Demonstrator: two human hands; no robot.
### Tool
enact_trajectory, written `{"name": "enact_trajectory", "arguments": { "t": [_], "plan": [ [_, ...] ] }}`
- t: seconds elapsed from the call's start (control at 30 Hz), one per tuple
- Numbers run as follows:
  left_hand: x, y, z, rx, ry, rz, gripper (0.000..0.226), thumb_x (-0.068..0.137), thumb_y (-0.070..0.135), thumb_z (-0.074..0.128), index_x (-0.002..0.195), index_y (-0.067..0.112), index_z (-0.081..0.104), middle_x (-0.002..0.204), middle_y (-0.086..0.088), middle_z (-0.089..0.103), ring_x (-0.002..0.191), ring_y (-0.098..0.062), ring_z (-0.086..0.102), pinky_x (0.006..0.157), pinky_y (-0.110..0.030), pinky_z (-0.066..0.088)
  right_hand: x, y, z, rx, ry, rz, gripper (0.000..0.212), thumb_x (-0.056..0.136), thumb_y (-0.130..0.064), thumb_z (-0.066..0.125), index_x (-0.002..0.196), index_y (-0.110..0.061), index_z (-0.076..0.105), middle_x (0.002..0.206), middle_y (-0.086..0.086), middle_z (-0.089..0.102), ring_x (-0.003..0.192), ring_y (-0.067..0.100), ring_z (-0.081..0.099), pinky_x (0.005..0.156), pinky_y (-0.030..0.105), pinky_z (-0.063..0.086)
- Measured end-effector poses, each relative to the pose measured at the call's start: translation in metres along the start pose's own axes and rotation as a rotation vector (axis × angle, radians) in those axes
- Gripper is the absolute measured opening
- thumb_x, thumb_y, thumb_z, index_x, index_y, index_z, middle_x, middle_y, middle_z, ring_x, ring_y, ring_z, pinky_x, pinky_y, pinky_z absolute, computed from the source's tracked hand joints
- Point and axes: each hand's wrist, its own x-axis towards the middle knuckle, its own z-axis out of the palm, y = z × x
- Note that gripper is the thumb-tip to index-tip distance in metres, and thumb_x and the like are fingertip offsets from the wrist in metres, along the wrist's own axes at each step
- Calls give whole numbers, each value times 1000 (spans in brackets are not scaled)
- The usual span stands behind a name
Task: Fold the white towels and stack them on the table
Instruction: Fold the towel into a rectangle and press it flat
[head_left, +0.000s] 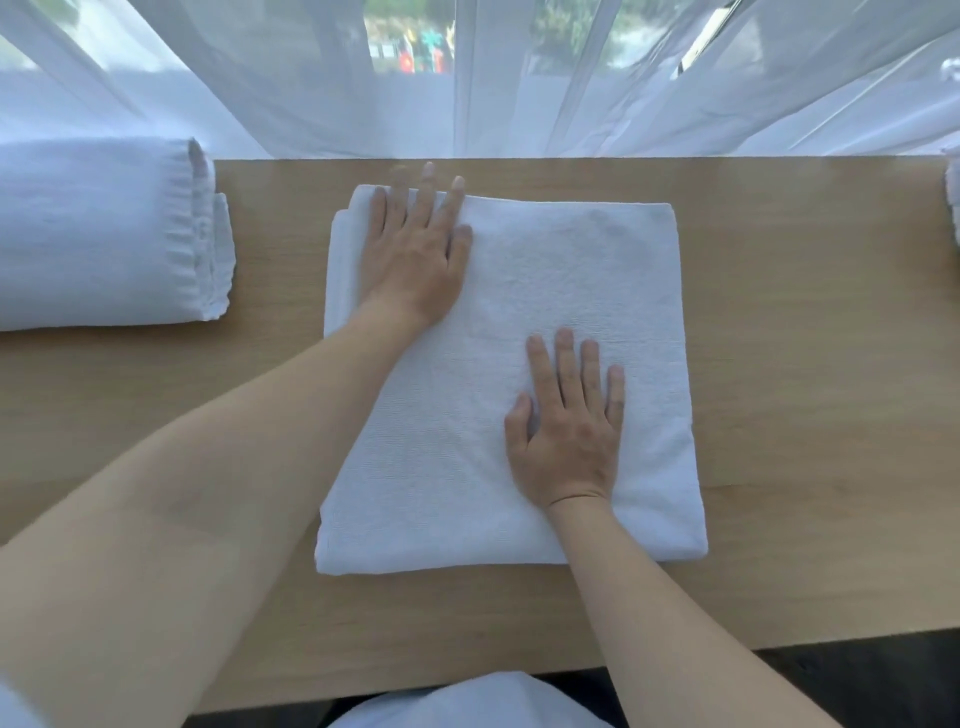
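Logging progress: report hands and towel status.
Left hand and right hand flat on folded towel. Stack of towels at left. Nothing in the way.

Both forearms bare from elbow to wrist — no sleeves in view, no watch, no bracelets. Left hand (415, 260) and right hand (566, 436) ungloved, no rings, fingers (563, 358) with short plain nails. White garment (467, 701) at bottom centre — torso or lap, can't tell which. White cloth also at the bottom-left corner.
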Motion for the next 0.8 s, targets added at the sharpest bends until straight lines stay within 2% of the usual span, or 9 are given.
{"name": "enact_trajectory", "arguments": {
  "t": [0.07,0.13,0.3,0.37,0.47,0.53,0.67,0.73,0.8],
  "plan": [
    [-26,13,7,-45,14,130,58,104,41,25,159,23,22,168,-8,13,155,-30,6,125,-44,0,1,0,1,6,11,3,62,96,-35,41,156,-22,35,165,5,26,154,27,18,122,55,16],
    [-68,16,20,14,6,208,61,102,46,26,159,25,23,167,-5,15,155,-28,10,124,-46,1,0,0,2,14,25,5,62,95,-33,43,156,-22,36,164,5,27,153,28,20,122,56,17],
    [-101,-15,19,-4,47,-56,65,101,51,23,160,24,16,168,-1,8,155,-23,4,124,-36,-4,1,-1,0,7,14,-11,63,95,-34,42,156,-22,35,164,5,27,153,28,20,122,55,16],
    [-101,-22,12,8,43,-97,64,103,51,23,161,27,12,169,3,3,155,-20,1,126,-40,1,1,-1,-1,17,4,-1,63,95,-35,41,156,-23,34,165,5,27,153,28,20,123,55,15],
    [-119,-35,7,-131,7,-184,62,105,46,31,161,31,7,168,9,-6,155,-21,-3,125,-39,12,-1,-1,-2,28,-18,4,63,95,-35,40,156,-23,34,164,5,28,153,28,20,123,54,14],
    [-146,-39,7,-233,10,-168,62,105,40,37,160,25,13,168,7,-4,155,-19,2,122,-37,19,-1,-1,-4,36,-38,9,62,95,-36,40,156,-23,35,164,5,29,153,28,21,123,54,14],
    [-211,-29,11,-423,165,-236,55,101,25,56,151,14,39,163,1,27,147,-16,29,116,-30,27,-3,2,-12,88,-86,-14,63,94,-40,38,154,-20,38,163,8,31,153,30,19,124,54,10],
    [-239,-23,9,-607,191,-396,54,98,25,61,148,19,42,151,4,44,137,-15,42,112,-34,37,-7,2,-18,115,-136,-24,67,92,-44,37,154,-18,38,163,9,31,153,30,17,124,53,6],
    [-257,-16,6,-797,170,-592,48,98,34,60,143,23,46,133,9,57,120,-12,55,94,-31,48,-18,-2,-23,115,-185,-31,70,92,-45,37,156,-17,33,165,8,25,155,28,12,125,51,2]
  ]
}}
